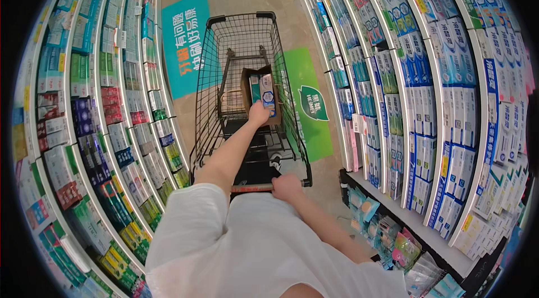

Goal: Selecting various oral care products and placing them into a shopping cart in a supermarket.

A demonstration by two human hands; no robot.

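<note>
A black wire shopping cart (202, 62) stands before me in a store aisle. Inside it is an upright brown paper bag (276, 118) with toothpaste-style boxes (266, 83) in it. My left hand (259, 113) reaches into the bag's opening, its fingers at a white and blue box; the fingertips are partly hidden, and I cannot tell whether they grip it. My right hand (288, 187) is closed around the right part of the cart's handle bar (252, 189).
Shelves packed with boxed goods (86, 68) line the left side. More shelves with packaged toothbrushes and boxes (417, 62) run along the right. Low on the right lie bagged items in a bin (379, 230). A teal floor sticker (185, 45) and a green one (311, 129) flank the cart.
</note>
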